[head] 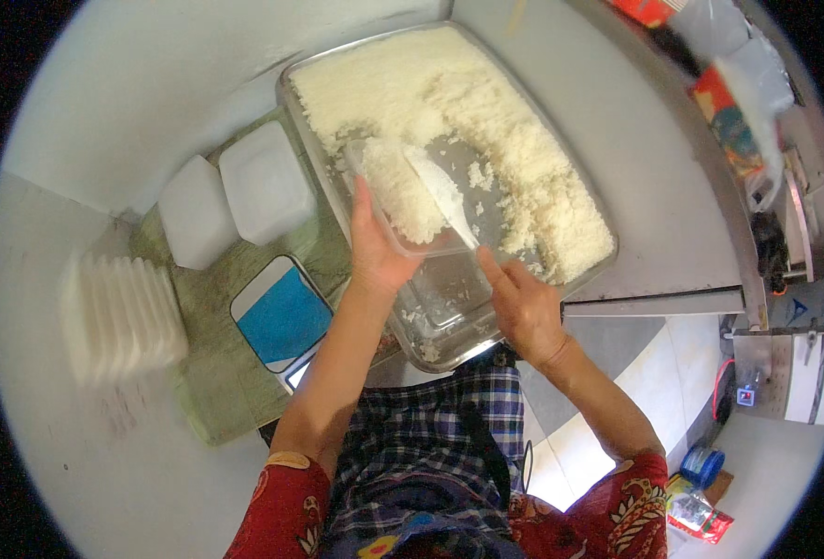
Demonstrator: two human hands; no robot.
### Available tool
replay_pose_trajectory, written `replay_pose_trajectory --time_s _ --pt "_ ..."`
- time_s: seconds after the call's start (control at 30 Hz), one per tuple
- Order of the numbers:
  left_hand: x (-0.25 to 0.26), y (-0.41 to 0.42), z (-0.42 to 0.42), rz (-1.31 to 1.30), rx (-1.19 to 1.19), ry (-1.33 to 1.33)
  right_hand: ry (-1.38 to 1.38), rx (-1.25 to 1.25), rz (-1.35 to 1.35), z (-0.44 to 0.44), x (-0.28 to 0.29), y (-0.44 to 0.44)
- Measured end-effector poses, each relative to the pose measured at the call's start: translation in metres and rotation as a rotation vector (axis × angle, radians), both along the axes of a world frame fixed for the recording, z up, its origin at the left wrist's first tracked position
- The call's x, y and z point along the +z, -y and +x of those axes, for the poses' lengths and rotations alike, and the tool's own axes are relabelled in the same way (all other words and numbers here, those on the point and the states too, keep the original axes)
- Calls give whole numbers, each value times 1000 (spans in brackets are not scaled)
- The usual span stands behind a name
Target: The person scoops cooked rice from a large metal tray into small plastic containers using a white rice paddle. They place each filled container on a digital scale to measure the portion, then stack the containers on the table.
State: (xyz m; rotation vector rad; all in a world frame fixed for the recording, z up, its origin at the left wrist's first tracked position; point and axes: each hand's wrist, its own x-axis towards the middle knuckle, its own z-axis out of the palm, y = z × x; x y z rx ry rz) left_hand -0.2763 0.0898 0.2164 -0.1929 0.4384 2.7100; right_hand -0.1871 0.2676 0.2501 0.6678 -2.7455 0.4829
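Note:
My left hand [382, 251] grips a clear plastic container [412, 246] by its near left side. White cooked rice [401, 192] fills part of this container. A white rice paddle [447, 199] is held by its handle in my right hand [529, 304], and its blade, with grains stuck to it, lies over the rice in the container. Both hands are above a large rectangular metal tray [454, 314]. Loose rice [377, 77] covers the tray's far part and right side, while scattered grains lie on the bare metal nearer me.
Left of the tray, a green mat [209, 307] carries white lidded-looking boxes [268, 183], a blue-and-white rectangular item [282, 318] and a stack of pale containers [129, 318]. Walls rise behind and right of the tray. Plastic bags and packages [733, 119] sit on a shelf far right.

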Motion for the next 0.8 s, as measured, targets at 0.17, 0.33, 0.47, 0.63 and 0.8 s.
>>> replay_pose_trajectory --time_s 0.17,0.33,0.47,0.63,0.8 --pt "-2 2 3 29 4 -3 38 -27 68 15 27 -8" --pt "11 -1 10 25 69 20 48 135 160 36 44 -19" --pt "8 -3 14 19 97 -44 104 202 287 55 50 -21" --pt "10 -6 16 83 83 -64 129 218 358 64 64 -33" --pt "10 -11 19 117 116 -49 24 179 198 58 84 -48"
